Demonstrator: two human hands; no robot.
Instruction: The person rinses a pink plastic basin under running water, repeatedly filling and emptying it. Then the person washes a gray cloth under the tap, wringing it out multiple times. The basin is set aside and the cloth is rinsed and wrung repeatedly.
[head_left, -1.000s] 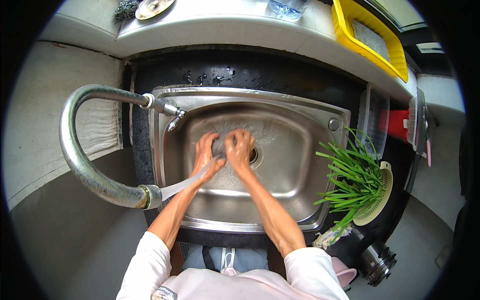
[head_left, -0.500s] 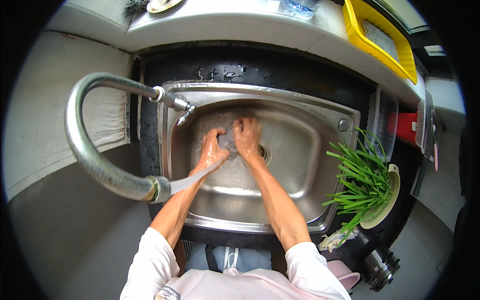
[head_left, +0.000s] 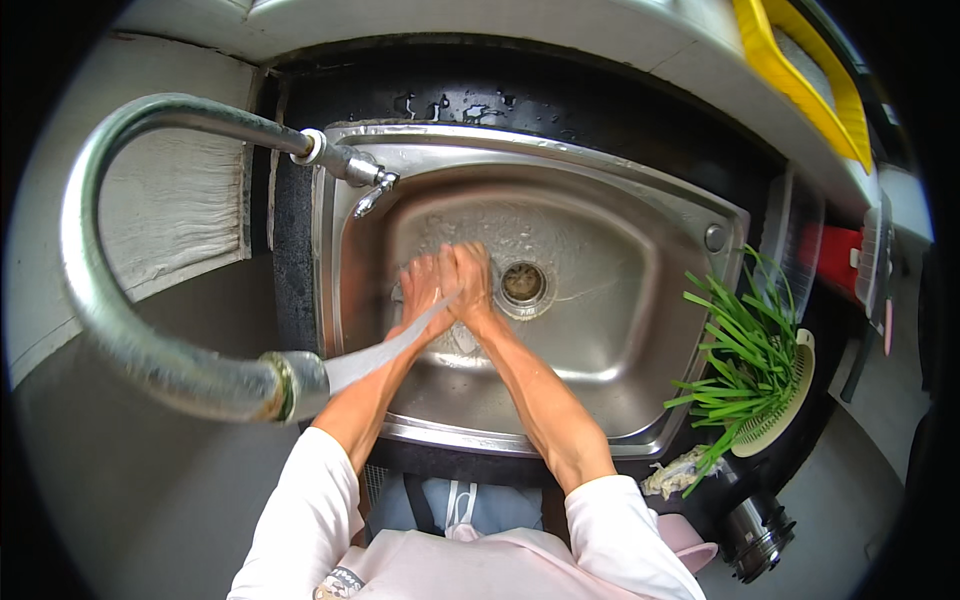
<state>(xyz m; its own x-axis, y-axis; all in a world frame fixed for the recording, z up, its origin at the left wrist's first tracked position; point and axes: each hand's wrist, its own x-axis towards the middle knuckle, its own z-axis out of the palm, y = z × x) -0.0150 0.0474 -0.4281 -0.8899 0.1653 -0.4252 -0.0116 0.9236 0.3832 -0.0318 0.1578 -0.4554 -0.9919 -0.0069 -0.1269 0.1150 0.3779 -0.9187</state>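
My left hand (head_left: 424, 289) and my right hand (head_left: 470, 278) press together low in the steel sink (head_left: 600, 300), left of the drain (head_left: 523, 284). Both have their fingers curled over a grey cloth (head_left: 397, 300), which they mostly cover; only a bit of it shows beside the left hand. Water (head_left: 385, 357) pours from the curved metal faucet (head_left: 90, 260) onto my left wrist and runs over the hands.
A small metal tap (head_left: 370, 185) juts over the sink's upper left corner. Green leafy stalks (head_left: 745, 375) lie in a pale colander (head_left: 785, 420) at the right. Beyond are a clear plastic bin (head_left: 790, 225), a red container (head_left: 838, 262) and a yellow tray (head_left: 775, 60).
My hands have come closer together, moving slightly left, and now cover most of the grey cloth that showed between them. The drain has come into full sight. The whole view has shifted a little.
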